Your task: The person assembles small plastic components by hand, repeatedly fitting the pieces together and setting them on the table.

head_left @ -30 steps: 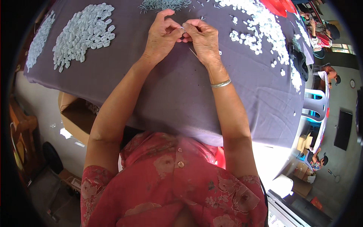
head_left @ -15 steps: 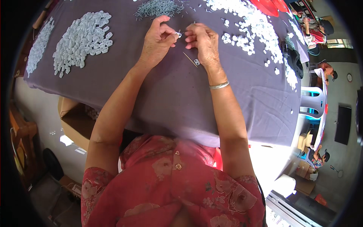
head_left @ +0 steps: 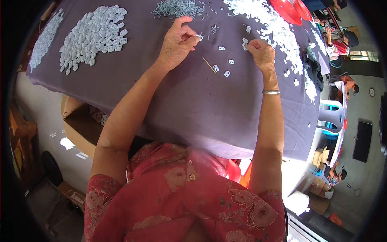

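My left hand pinches a small white plastic piece between thumb and fingertips; a thin grey bit shows at its edge. Off to the right, my right hand is closed, its fingertips on one of a few loose white pieces. The fingers partly cover what they grip. Between the hands, several two-holed white pieces lie scattered on the dark cloth. Beside one of them is a thin wooden stick. Some small grey screws lie beyond.
A heap of grey screws sits at the far middle. White pieces are piled at the left and spread along the right. Red dishes stand at the far right. An open cardboard box is below the table's left edge.
My right hand has moved away from the left hand, rightward to the loose white pieces. White pieces and screws it had covered now show. My left hand keeps its pinch.
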Action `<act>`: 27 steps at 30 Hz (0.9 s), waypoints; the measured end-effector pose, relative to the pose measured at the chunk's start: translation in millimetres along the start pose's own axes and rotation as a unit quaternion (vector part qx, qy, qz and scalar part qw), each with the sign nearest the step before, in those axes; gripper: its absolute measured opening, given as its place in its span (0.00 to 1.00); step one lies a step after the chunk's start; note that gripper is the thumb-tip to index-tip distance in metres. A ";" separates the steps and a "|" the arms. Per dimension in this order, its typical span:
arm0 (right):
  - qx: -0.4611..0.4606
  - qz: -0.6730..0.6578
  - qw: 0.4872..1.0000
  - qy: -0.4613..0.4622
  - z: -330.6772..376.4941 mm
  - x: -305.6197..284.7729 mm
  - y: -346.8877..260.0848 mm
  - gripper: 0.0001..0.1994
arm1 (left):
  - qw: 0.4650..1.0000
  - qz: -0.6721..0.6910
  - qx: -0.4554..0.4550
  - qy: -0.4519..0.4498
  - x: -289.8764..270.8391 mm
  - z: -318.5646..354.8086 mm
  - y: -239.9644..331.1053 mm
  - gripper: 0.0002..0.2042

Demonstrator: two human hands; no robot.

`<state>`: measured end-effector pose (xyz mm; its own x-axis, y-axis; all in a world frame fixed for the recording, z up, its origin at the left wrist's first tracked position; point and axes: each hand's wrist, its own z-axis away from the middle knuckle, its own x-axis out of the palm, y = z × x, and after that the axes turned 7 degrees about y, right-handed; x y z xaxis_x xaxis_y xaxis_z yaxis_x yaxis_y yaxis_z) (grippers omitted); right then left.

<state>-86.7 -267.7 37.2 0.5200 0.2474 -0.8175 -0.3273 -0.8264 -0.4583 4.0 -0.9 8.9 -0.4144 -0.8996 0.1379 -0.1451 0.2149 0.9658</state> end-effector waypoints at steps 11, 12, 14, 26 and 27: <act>-0.073 -0.131 0.984 -0.100 36.1 -5.7 -21.7 0.07 | 1.000 -0.003 -0.010 -0.002 0.6 0.4 0.0 0.26; -0.058 -0.144 0.981 -0.115 33.9 -6.3 -20.5 0.07 | 1.000 -0.001 -0.013 0.001 0.2 0.2 0.1 0.26; -0.057 -0.144 0.981 -0.120 30.5 -8.0 -18.4 0.07 | 1.000 0.000 -0.014 0.003 0.0 0.0 0.3 0.26; -0.273 0.009 0.961 0.038 44.5 4.4 -15.4 0.07 | 1.000 -0.007 0.000 0.002 -1.2 0.5 0.4 0.26; -0.251 -0.012 0.967 0.040 41.8 6.2 -10.5 0.07 | 1.000 -0.010 -0.002 0.000 -0.1 0.9 1.7 0.26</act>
<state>-113.0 -236.3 22.3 0.5894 0.2466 -0.7693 0.1005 -0.9673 -0.2330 3.0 -0.1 10.3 -0.4122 -0.9033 0.1193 -0.1495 0.1962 0.9691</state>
